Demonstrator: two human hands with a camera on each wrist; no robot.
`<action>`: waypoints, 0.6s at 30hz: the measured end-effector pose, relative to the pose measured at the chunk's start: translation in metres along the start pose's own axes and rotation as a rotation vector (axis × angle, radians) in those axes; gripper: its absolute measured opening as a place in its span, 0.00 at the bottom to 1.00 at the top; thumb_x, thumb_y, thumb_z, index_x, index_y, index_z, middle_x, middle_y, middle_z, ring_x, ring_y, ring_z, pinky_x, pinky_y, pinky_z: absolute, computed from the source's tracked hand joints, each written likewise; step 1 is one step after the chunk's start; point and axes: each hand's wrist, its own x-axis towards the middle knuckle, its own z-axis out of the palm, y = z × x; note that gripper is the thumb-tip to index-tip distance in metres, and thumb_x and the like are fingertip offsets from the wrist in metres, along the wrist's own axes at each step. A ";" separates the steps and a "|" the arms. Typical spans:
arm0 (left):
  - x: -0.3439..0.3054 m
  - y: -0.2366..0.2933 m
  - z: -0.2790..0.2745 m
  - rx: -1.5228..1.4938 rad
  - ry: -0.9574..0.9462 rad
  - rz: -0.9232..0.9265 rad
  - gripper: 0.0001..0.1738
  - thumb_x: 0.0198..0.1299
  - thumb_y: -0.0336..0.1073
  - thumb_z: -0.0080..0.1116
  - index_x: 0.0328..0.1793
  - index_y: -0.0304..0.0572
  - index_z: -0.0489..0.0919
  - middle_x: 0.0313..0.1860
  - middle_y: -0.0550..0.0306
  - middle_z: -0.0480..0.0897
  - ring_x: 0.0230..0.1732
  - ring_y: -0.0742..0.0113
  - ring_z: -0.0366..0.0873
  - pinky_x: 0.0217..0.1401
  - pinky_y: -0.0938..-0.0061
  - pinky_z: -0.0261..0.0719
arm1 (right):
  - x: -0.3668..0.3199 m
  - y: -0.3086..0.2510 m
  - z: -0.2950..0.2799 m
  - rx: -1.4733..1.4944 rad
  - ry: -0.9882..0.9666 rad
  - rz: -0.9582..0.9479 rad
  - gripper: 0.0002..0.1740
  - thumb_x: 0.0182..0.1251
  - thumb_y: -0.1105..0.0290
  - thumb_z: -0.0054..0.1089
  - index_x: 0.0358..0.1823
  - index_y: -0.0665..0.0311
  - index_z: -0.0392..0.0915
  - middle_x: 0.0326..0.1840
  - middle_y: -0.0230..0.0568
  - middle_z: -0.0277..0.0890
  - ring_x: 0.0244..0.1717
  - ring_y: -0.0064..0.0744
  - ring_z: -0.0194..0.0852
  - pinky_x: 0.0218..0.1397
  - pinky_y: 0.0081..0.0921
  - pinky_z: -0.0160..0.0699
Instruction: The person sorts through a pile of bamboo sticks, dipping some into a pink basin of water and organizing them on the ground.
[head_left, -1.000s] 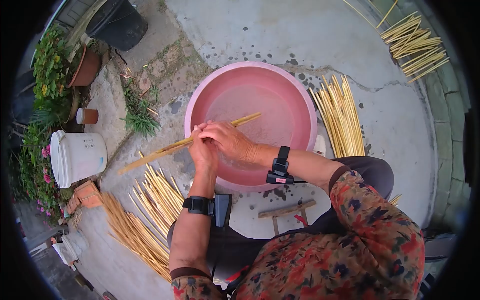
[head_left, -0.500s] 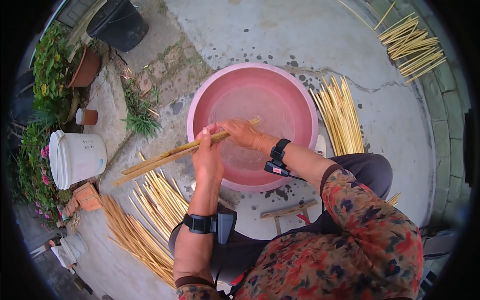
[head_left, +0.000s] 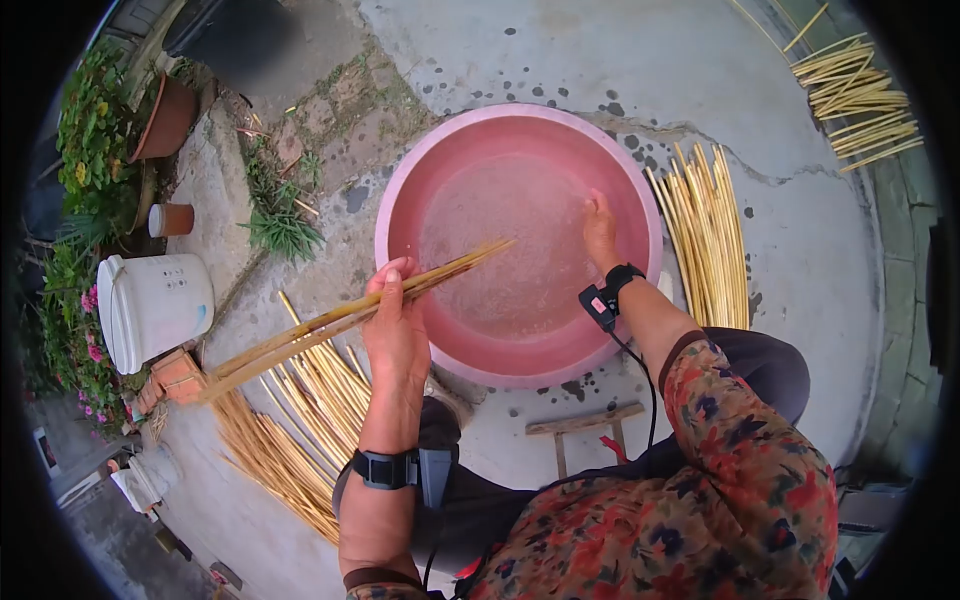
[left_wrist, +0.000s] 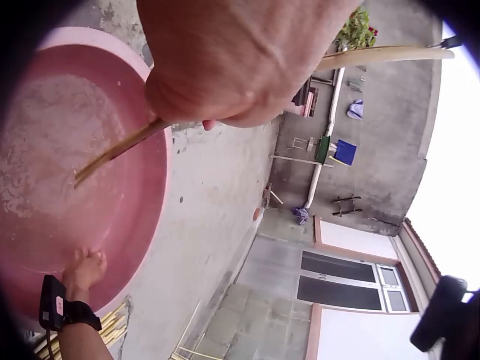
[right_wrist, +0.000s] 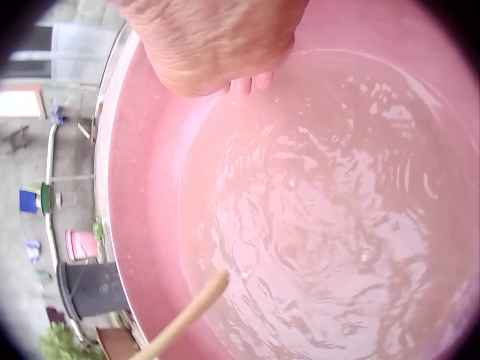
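My left hand point(head_left: 395, 325) grips a few long yellowish-brown plant stalks point(head_left: 330, 318), its thumb lying across them at the tub's left rim. One end of the stalks slants over the water; the other reaches down left above the ground. Seen from the left wrist, the stalks' short end point(left_wrist: 112, 154) sticks out below the hand. Holding nothing, my right hand point(head_left: 600, 235) hangs over the right side of the pink tub point(head_left: 650, 230), its fingers loosely bent. Rippled water point(right_wrist: 315, 217) fills the tub's bottom.
Pale stalks in a bundle point(head_left: 705, 240) lie right of the tub, and more point(head_left: 310, 400) lie at the lower left. Cut pieces point(head_left: 860, 95) are heaped at the far right. A white bucket point(head_left: 160, 305), potted plants and a small wooden stool point(head_left: 585, 420) stand around.
The right hand has left the stalks and moved right, across the tub. The left hand has kept its grip on the stalks and shifted slightly left.
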 end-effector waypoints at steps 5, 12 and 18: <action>0.019 -0.031 -0.011 0.083 0.020 0.033 0.08 0.61 0.27 0.45 0.46 0.35 0.70 0.44 0.56 0.72 0.47 0.70 0.70 0.52 0.77 0.69 | -0.032 -0.019 0.008 0.499 -0.674 0.888 0.14 0.63 0.65 0.48 0.43 0.68 0.71 0.35 0.43 0.76 0.35 0.36 0.77 0.39 0.31 0.78; 0.021 -0.051 0.009 0.089 0.042 0.000 0.09 0.60 0.33 0.51 0.43 0.36 0.72 0.39 0.57 0.74 0.41 0.70 0.72 0.45 0.74 0.73 | -0.092 -0.197 -0.005 0.858 -1.184 0.270 0.13 0.65 0.63 0.48 0.41 0.66 0.71 0.34 0.41 0.73 0.39 0.32 0.75 0.44 0.29 0.76; 0.017 -0.034 0.026 -0.009 0.043 -0.021 0.16 0.62 0.46 0.46 0.38 0.39 0.71 0.34 0.57 0.74 0.38 0.68 0.73 0.40 0.74 0.73 | -0.103 -0.205 -0.012 0.097 -0.663 -0.957 0.15 0.54 0.70 0.56 0.45 0.61 0.70 0.39 0.41 0.71 0.44 0.40 0.71 0.47 0.33 0.69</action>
